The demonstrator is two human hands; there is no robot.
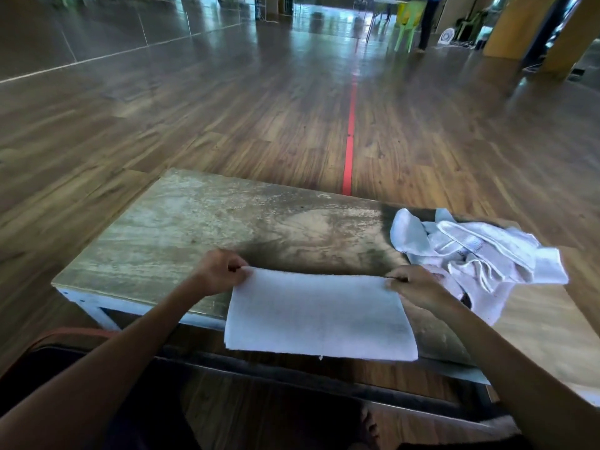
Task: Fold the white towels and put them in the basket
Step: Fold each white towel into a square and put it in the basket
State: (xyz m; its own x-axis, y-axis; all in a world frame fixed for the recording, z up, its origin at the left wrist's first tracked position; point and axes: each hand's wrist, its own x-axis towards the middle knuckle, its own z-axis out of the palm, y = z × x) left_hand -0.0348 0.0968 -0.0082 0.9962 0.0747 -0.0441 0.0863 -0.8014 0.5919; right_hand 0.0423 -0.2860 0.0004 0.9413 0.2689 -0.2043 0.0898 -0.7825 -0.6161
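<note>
A white towel [319, 315] hangs flat over the near edge of the worn wooden table [194, 222], held up by its two top corners. My left hand [218, 271] pinches the top left corner. My right hand [417, 285] pinches the top right corner. A crumpled heap of white towels [477, 254] lies on the table's right end, just beyond my right hand. No basket shows in this view.
The table has a pale painted frame [97, 303] and stands on a wooden plank floor [227, 125] with a red tape line [350, 147]. Far back right stand a green plastic chair [406, 30] and a person's legs [427, 24].
</note>
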